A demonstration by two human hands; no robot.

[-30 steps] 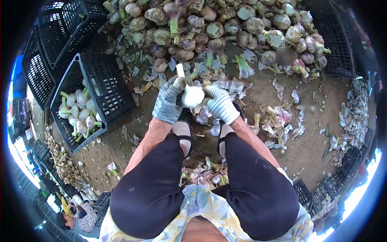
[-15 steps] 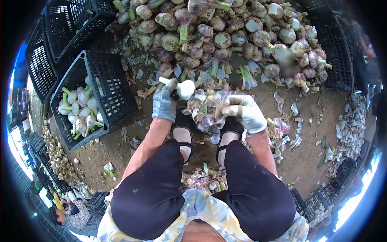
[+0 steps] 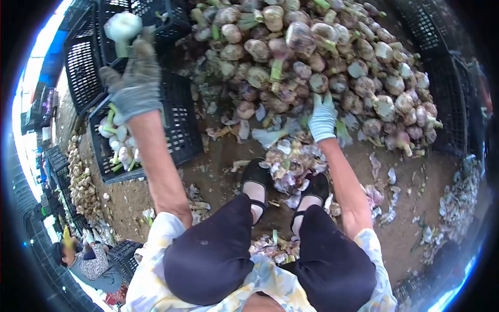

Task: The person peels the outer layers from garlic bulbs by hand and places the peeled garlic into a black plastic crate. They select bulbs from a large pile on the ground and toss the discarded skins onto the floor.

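Note:
My left hand (image 3: 136,83), in a grey-stained glove, is raised over the crates at upper left, fingers spread. A peeled white garlic bulb (image 3: 123,27) with its stem is just beyond the fingertips, apparently loose in the air. Below the hand, a black crate (image 3: 179,117) holds several peeled garlic bulbs (image 3: 123,138); the forearm partly covers it. At the near edge of the heap of unpeeled garlic (image 3: 299,39), my right hand (image 3: 323,118) in a whitish glove stretches out its fingers. Their tips reach a dirty garlic bulb (image 3: 318,83); no grip on it shows.
Peeled skins (image 3: 291,164) lie by my black shoes (image 3: 255,179). More black crates (image 3: 83,73) stand at upper left, and another crate (image 3: 423,26) borders the heap at right. A person (image 3: 93,260) sits at lower left beside a crate.
My left hand has swung up and left from near my feet, and the peeled bulb has left its grasp. My right hand has moved forward from the skins to the heap. The view has shifted.

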